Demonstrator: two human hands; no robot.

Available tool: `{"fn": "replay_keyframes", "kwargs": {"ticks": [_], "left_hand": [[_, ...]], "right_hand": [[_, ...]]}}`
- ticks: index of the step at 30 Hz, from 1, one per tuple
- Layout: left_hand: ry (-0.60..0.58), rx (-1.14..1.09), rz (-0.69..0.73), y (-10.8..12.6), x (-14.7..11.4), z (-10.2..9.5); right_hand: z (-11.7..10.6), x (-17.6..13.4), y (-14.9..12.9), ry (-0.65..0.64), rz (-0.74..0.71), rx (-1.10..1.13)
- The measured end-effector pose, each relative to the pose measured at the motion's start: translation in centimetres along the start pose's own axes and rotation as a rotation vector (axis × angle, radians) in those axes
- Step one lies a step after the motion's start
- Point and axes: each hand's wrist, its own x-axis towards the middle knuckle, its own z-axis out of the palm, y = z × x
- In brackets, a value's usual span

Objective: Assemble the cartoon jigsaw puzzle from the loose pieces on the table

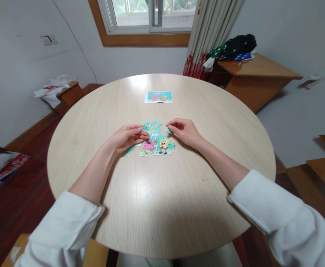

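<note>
A partly assembled jigsaw puzzle [156, 142] lies on the round table, showing a pink figure, a pale blue-green one and a yellow square one. At its left edge is my left hand [127, 138], fingers curled, with a small teal puzzle piece at the thumb and index fingertips. The other fingers cover part of the puzzle's left side. My right hand [186, 132] pinches another teal puzzle piece [168, 131] just off the upper right of the picture. Loose pieces [154, 122] lie along the top, and several more show below my left hand.
A printed reference picture [159, 97] lies farther back on the pale wooden table [156, 196]. Behind are a window and a curtain [206, 33]. Clothes [238, 46] are heaped on a wooden cabinet [262, 68] at the right. Papers [49, 91] sit at the left wall.
</note>
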Motion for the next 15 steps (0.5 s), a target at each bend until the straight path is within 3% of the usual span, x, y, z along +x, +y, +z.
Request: {"fn": "replay_keyframes", "kwargs": {"ticks": [7, 15], "left_hand": [[0.045, -0.032, 0.033, -0.29, 0.23, 0.36], [0.056, -0.041, 0.03, -0.52, 0.23, 0.99]], "right_hand": [[-0.09, 0.88, 0.84, 0.063, 0.005, -0.044], [-0.75, 1.06, 1.1, -0.016, -0.028, -0.148]]}}
